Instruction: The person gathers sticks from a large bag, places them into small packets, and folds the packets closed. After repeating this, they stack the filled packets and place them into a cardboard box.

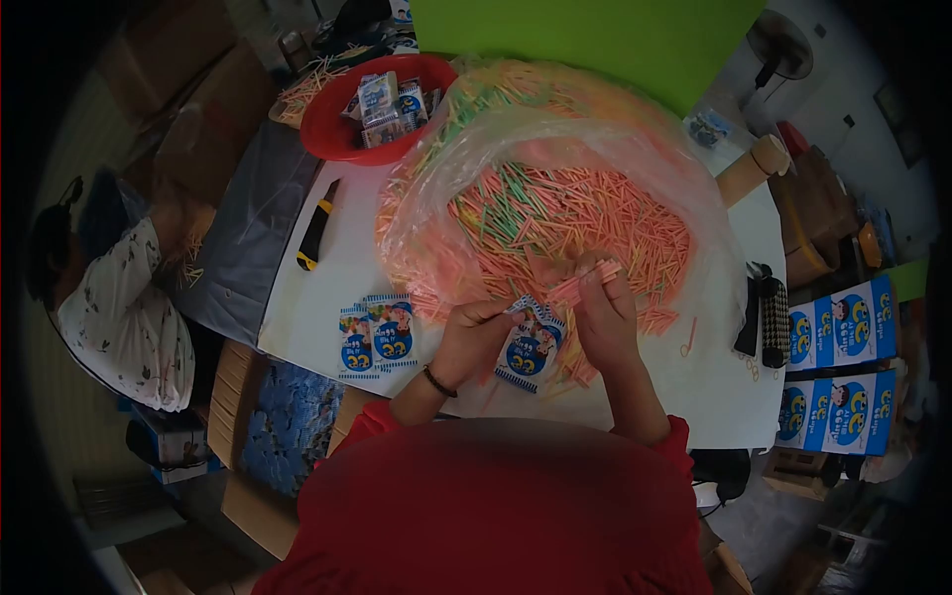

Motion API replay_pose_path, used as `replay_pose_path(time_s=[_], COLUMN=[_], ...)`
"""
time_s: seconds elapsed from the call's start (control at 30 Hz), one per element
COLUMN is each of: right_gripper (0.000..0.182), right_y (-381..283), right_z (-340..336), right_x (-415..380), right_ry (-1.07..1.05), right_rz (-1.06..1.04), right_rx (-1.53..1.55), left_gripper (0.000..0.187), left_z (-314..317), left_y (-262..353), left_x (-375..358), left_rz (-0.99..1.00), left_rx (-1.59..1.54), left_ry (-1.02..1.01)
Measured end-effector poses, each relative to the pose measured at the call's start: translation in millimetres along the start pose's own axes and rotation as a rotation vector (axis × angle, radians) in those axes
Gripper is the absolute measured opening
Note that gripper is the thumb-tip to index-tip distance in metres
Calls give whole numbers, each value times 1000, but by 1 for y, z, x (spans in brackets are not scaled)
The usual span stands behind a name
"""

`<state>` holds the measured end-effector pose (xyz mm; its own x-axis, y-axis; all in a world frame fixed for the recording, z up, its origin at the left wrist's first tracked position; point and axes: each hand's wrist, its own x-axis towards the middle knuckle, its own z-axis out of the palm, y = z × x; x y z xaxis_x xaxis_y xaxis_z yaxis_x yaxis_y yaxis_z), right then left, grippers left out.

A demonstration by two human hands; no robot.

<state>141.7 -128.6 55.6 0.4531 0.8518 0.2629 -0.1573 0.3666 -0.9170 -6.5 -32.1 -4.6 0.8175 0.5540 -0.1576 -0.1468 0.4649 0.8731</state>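
My left hand (468, 345) pinches the top edge of a blue-and-white printed packet (532, 349), which hangs near the table's front edge. My right hand (607, 322) is closed around a small bundle of pink sticks (567, 293), just right of the packet's top. Behind both hands spreads a large clear plastic bag (426, 213), its mouth wide, full of loose pink, green and yellow sticks (595, 213). Flat blue packets (391, 332) overlap on the table left of my left hand. Some loose sticks (575, 369) lie under my right wrist.
A red bowl (322, 129) of packets and a yellow-black utility knife (315, 233) are at the left. Beyond them sits another person (134, 317). A cardboard box (236, 402) holds blue packets. Printed cartons (843, 412) stand right, beside a cardboard tube (752, 171).
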Motion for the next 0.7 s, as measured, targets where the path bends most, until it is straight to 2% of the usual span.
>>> replay_pose_path(time_s=[0.07,0.13,0.17,0.27,0.33,0.37,0.43,0.53,0.57,0.63,0.67,0.7], right_gripper=[13,9,9,9,8,8,9,11,11,12,12,12], right_y=[-5,-6,-4,9,16,29,64,78,80,64,56,45], right_z=[6,5,1,-15,-27,-39,-66,-75,-79,-74,-68,-56], right_x=[1,2,4,12,17,16,15,6,5,7,9,8], right_ry=[-20,-42,-43,-87,-84,-85,-68,-98,-103,5,2,87], right_rz=[13,-129,-128,-231,-253,-258,-61,-117,-112,81,78,67], right_rx=[101,84,84,-105,-483,-489,-798,-959,-956,-618,-617,-378], left_gripper=[15,15,15,15,15,15,16,17,17,17,16,16], left_z=[-10,-9,-8,-11,-14,-16,-17,-19,-20,-21,-20,-19], left_y=[-17,-4,1,-7,-15,-17,-17,-18,-19,-18,-17,-17], left_x=[5,1,0,4,7,9,7,7,6,4,6,7], left_rz=[31,1,-29,43,82,124,159,173,153,140,136,136], left_rx=[89,77,64,56,58,59,85,95,80,77,72,69], left_ry=[28,13,-7,4,24,48,38,33,32,29,23,29])
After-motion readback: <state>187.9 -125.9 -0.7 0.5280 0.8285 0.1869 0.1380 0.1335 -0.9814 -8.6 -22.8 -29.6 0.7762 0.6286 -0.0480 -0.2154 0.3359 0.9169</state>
